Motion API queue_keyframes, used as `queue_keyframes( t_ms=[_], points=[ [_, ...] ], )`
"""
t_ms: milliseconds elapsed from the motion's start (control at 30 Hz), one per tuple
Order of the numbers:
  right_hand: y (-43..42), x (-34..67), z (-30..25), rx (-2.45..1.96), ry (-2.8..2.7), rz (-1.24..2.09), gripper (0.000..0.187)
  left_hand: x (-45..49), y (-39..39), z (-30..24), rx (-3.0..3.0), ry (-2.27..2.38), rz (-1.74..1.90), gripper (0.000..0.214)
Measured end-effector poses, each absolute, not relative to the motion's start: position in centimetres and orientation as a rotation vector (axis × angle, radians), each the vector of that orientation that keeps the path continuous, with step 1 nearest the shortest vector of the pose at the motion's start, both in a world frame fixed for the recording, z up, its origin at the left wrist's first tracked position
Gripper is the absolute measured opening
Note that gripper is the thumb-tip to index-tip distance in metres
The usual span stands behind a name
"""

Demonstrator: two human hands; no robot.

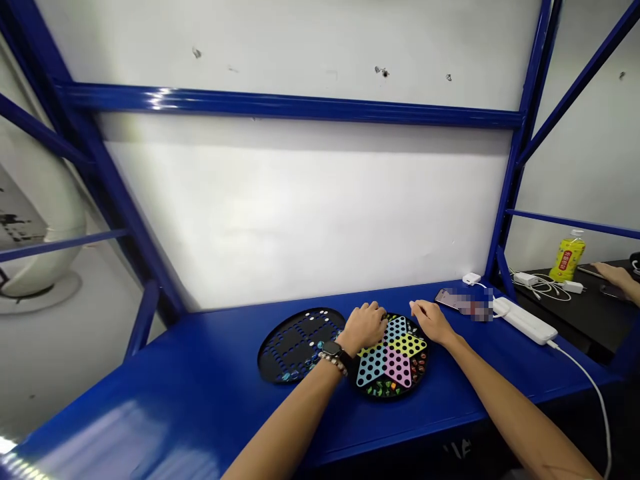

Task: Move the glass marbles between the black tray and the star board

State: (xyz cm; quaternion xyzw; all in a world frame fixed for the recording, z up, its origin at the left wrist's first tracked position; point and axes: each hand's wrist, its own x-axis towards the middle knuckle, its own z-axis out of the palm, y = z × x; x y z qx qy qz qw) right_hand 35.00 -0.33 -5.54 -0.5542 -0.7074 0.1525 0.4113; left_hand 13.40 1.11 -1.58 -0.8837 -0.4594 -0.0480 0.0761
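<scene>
A round Chinese checkers board [385, 361] with a coloured star lies on the blue table. Red, green and other small pieces fill the pockets around its star. My left hand [367, 326], with a watch and a beaded bracelet at the wrist, is over the board's upper left part, its fingers curled down and their tips hidden. Beside the board's upper right rim, my right hand [431, 321] is closed, and whatever it may hold is hidden. Left of the board, partly behind my left wrist, is a round black tray [280, 347] with rows of holes, some white discs and bluish pieces.
A phone [450, 300], a white power strip [525, 320] with cables and a white charger [471, 279] lie on the right of the table [210, 373]. Blue metal posts frame it. On a dark desk beyond stands a yellow bottle [567, 257], near another person's hand [613, 275].
</scene>
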Motion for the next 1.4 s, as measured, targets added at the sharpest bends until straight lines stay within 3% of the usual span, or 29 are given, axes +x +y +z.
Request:
queue_keyframes(
  t_ms=[200, 433, 1167, 1400],
  points=[
    [-0.4, 34.8, -5.4, -1.426, -1.829, 0.402, 0.047, 17.2, 1.0, -2.2, -2.535, -1.464, -0.141, 0.042],
    [0.1, 34.8, -6.0, -1.434, -1.866, 0.344, 0.03, 18.1, 1.3, -2.9, -2.473, -1.498, -0.129, 0.041],
    [0.3, 35.0, -6.4, -1.448, -1.913, 0.36, 0.033, 16.9, 2.4, -3.8, -2.702, -1.413, -0.251, 0.034],
    [0.1, 34.9, -6.2, -1.443, -1.919, 0.387, 0.033, 17.1, 3.7, -4.0, -2.747, -1.523, -0.417, 0.052]
  ],
)
